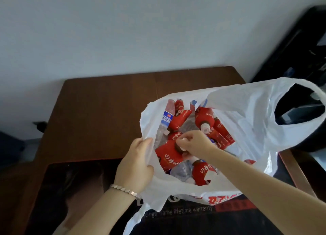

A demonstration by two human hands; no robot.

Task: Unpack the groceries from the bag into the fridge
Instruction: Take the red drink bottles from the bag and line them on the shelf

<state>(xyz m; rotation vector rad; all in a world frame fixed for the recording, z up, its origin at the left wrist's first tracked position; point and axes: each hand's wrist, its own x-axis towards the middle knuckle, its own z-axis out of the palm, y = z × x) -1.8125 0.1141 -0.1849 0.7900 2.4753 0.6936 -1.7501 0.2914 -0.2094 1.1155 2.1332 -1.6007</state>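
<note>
Our right fingers [189, 137] are curled together and, with the thumb, pinch the pale cap of a red-labelled bottle [168, 155]. That bottle lies slanted in the middle of the load, cap toward the right. The right hand [195, 144] reaches in from the lower right, its forearm crossing the near rim of the bag [247, 118]. Our left fingers [147, 143] are folded over the left edge of the opening and grip the thin plastic. The left hand [135, 166] holds that edge outward, and the mouth stands wide. How the fingertips lie behind the plastic we cannot tell. A beaded bracelet [125, 190] sits on the left wrist.

The groceries are all inside the bag. Around the held bottle we see more red bottles [204, 117] jumbled at different angles. A blue-labelled water bottle [166, 119] lies against the far left wall, and a clear bottle [181, 171] lies near the front. The bag is white with red print, and one handle loop [299, 134] stands up on the right. It rests on a black mat [176, 217] with pale lettering, which lies on a brown table [105, 108] standing against a pale wall [123, 32]. A dark, blurred object [299, 46] stands at the right.
</note>
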